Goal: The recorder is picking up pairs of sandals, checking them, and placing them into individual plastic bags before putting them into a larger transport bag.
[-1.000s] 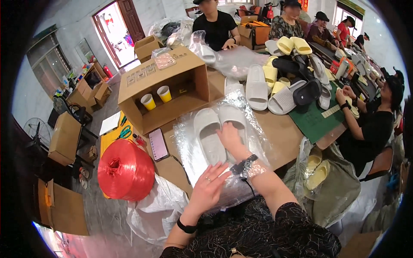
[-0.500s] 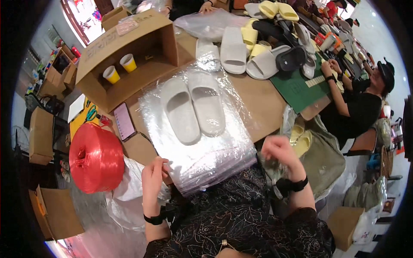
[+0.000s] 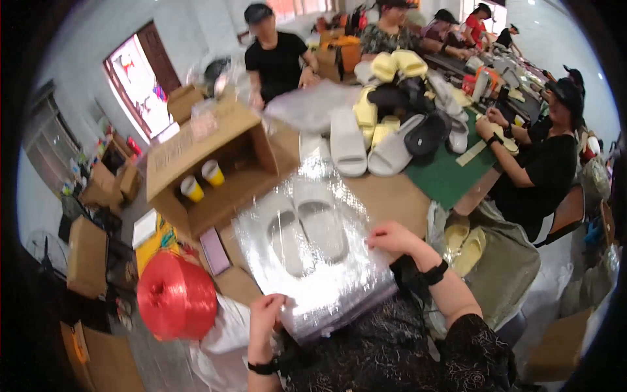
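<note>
A pair of light grey slippers [image 3: 323,230] lies side by side at the middle of the table, toes away from me. Shiny clear plastic bags [image 3: 313,294] are stacked flat around and under them; glare hides whether the pair is inside the top one. At the near left edge of the stack, my left hand [image 3: 264,320] has its fingers curled together on the plastic. My right hand [image 3: 397,238] is at the stack's right side, thumb and fingers closed at the bag's edge.
An open cardboard box [image 3: 225,160] with two yellow-and-white cups stands far left. Nearer are a pink phone [image 3: 215,251] and a red twine roll [image 3: 176,294]. Slippers [image 3: 349,142] pile up at the back beside a green mat [image 3: 439,173]. Co-workers sit and stand around the table.
My right hand has moved left and inward to the bag's edge. My left hand stays by the left edge. The view has tilted up, showing more of the room and co-workers.
</note>
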Action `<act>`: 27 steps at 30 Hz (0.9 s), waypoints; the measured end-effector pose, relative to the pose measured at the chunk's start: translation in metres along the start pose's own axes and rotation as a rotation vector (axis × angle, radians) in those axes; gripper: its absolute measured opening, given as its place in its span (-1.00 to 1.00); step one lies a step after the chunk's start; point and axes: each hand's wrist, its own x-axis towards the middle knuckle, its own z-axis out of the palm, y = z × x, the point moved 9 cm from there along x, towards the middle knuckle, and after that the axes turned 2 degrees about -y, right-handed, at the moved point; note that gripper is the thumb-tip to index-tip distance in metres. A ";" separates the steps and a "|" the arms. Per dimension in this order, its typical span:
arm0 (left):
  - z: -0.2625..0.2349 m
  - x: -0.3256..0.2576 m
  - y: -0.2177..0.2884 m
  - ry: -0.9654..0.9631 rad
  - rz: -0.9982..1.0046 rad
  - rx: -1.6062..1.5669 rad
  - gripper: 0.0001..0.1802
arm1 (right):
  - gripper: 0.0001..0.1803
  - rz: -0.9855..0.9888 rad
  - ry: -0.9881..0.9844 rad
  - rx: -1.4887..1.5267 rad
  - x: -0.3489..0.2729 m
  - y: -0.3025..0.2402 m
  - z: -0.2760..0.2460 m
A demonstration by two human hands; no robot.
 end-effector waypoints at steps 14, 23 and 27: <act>-0.018 0.007 0.020 0.298 0.701 -0.003 -0.87 | -0.78 -0.210 0.244 0.418 0.002 -0.026 -0.034; 0.008 -0.013 0.032 0.244 0.588 0.890 -0.50 | -0.62 -0.255 0.551 -0.533 -0.042 -0.026 -0.012; 0.019 -0.020 0.082 0.324 0.644 0.756 -0.33 | -0.43 -0.424 0.571 -0.564 -0.041 -0.102 0.015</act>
